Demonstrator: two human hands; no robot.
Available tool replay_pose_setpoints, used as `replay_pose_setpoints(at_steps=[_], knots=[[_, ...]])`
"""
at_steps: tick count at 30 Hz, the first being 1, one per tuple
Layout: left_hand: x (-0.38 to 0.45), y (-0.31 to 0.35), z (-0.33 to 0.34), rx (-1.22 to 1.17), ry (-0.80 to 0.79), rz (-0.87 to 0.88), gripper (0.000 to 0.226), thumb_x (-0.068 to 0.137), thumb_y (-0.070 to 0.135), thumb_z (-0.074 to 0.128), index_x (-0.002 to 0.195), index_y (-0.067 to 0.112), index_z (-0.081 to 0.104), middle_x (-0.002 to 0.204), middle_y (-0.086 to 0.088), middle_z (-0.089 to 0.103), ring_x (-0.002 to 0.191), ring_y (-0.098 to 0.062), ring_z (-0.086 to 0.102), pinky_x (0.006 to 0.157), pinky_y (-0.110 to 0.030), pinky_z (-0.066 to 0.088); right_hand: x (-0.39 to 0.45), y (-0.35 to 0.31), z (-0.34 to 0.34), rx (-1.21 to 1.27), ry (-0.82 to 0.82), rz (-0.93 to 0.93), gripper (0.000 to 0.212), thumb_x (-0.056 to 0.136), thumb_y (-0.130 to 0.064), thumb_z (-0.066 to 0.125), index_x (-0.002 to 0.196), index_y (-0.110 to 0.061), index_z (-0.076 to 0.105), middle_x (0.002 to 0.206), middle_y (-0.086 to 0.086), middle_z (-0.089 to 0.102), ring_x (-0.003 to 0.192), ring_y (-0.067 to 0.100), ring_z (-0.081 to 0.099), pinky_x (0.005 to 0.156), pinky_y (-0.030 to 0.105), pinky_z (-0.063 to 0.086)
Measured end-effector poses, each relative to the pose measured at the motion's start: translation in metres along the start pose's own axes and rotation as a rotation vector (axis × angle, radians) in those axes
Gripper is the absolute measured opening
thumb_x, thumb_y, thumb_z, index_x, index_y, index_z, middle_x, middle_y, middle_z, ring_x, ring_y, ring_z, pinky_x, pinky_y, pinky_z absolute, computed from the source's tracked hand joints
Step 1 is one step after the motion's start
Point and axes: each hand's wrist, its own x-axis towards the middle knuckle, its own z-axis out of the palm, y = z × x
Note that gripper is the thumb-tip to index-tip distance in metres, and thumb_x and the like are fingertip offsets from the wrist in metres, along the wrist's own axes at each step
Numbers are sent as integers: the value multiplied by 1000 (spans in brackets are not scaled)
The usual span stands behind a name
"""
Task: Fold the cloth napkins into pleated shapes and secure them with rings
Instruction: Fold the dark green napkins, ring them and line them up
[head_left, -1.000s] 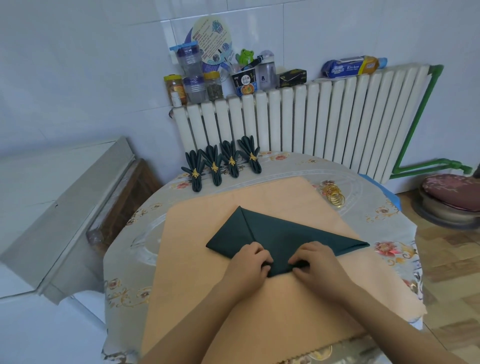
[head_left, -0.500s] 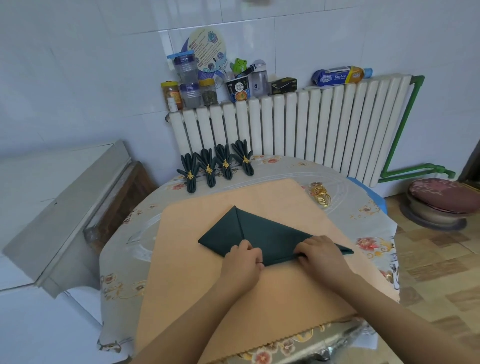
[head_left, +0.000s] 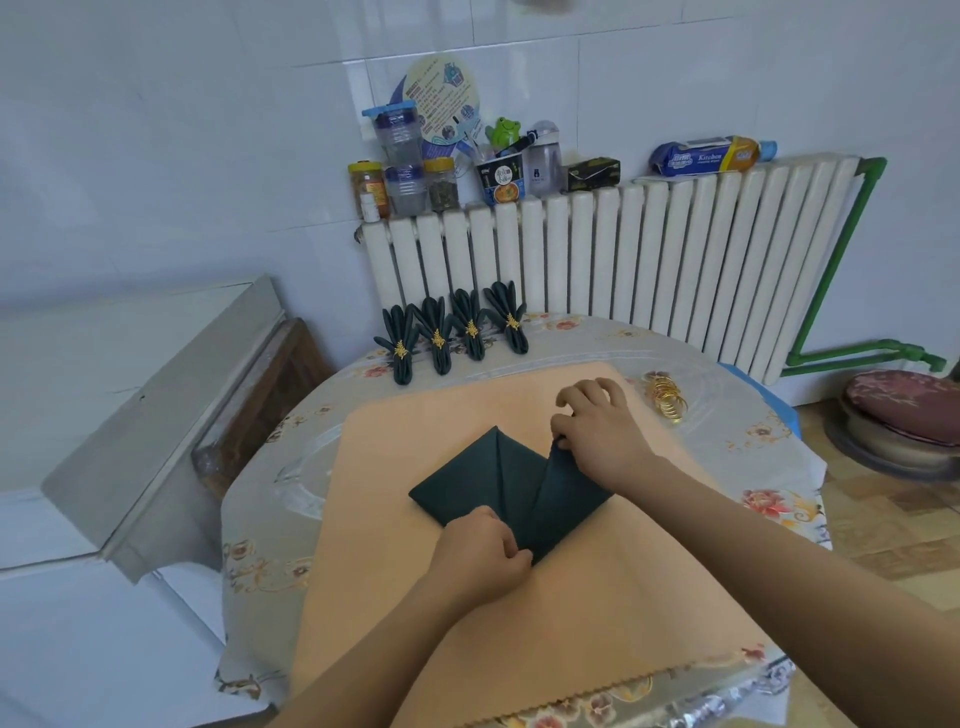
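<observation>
A dark green napkin (head_left: 483, 483) lies on the peach cloth (head_left: 415, 597) that covers the round table. Its left flap is folded in, and its right corner is lifted and folded up toward the centre. My right hand (head_left: 597, 431) pinches that right corner above the cloth. My left hand (head_left: 480, 551) presses down on the napkin's near point. Several finished pleated green napkins with gold rings (head_left: 452, 332) stand in a row at the table's far edge. A pile of loose gold rings (head_left: 665, 400) lies to the right of my right hand.
A white radiator (head_left: 623, 270) runs behind the table, with jars, cups and a wipes pack on top. A grey cabinet (head_left: 156, 405) stands at the left. A cushioned stool (head_left: 904, 415) sits on the floor at the right.
My right hand slid out to the napkin's long right tip, took hold of it and swung it up and inward over the napkin. My left hand stayed on the near point.
</observation>
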Motion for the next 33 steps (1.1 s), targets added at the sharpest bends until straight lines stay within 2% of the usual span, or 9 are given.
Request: replay_pose_setpoints(at_steps=[3, 6, 9, 12, 16, 20, 23, 26, 33], knots=[[6, -1, -8, 13, -37, -11, 25, 87, 40, 61, 82, 16, 68, 96, 5, 57, 85, -11, 56, 75, -26, 50, 27, -12, 13, -21, -32, -89, 25, 95, -25, 47, 113, -21, 63, 142, 4, 35, 134, 28, 23, 112, 42, 7], [14, -9, -13, -33, -69, -26, 22, 83, 36, 68, 97, 20, 60, 95, 6, 57, 85, -11, 56, 77, -27, 51, 50, -25, 29, 3, -80, -153, 24, 95, -27, 47, 110, -22, 65, 144, 3, 33, 135, 27, 21, 112, 40, 8], [20, -14, -16, -53, -137, 5, 47, 83, 31, 69, 125, 28, 48, 106, 3, 58, 95, -15, 58, 86, -34, 52, 61, -34, 43, 35, -104, -181, 22, 94, -29, 50, 107, -22, 66, 144, 2, 32, 135, 27, 20, 112, 39, 10], [28, -17, -22, 38, -204, 67, 64, 84, 34, 68, 141, 32, 38, 113, 0, 56, 101, -17, 56, 86, -30, 48, 69, -39, 54, 68, -119, -198, 22, 91, -31, 55, 108, -22, 65, 145, 2, 32, 135, 26, 21, 111, 39, 12], [37, -16, -26, 117, -270, 110, 63, 85, 37, 67, 142, 26, 42, 123, 0, 59, 113, -17, 52, 90, -29, 42, 70, -40, 65, 130, -127, -119, 36, 86, -40, 60, 118, -24, 57, 145, 1, 30, 134, 25, 22, 110, 38, 14], [42, -18, -28, 111, -289, 120, 65, 84, 37, 68, 142, 23, 43, 124, 1, 60, 115, -17, 53, 89, -28, 42, 61, -38, 72, 304, -22, 147, 60, 82, -41, 65, 133, -20, 42, 138, 3, 39, 125, 23, 33, 104, 33, 23], [45, -21, -28, 93, -289, 118, 65, 83, 37, 69, 142, 23, 44, 120, 1, 63, 111, -16, 55, 83, -25, 41, 54, -40, 81, 375, 25, 180, 49, 87, -37, 60, 130, -19, 46, 128, 0, 51, 116, 20, 43, 96, 29, 32], [46, -22, -27, 90, -299, 118, 66, 83, 38, 69, 142, 24, 44, 118, 2, 63, 111, -16, 55, 84, -25, 41, 53, -44, 90, 382, -26, 122, 34, 94, -36, 50, 125, -23, 55, 124, -5, 57, 112, 17, 47, 93, 28, 35], [46, -23, -25, 105, -294, 109, 64, 85, 38, 67, 142, 22, 43, 115, 2, 64, 108, -15, 56, 81, -24, 40, 59, -47, 104, 295, -113, 63, 39, 100, -34, 34, 136, -29, 48, 139, -13, 48, 117, 18, 42, 94, 30, 32]])
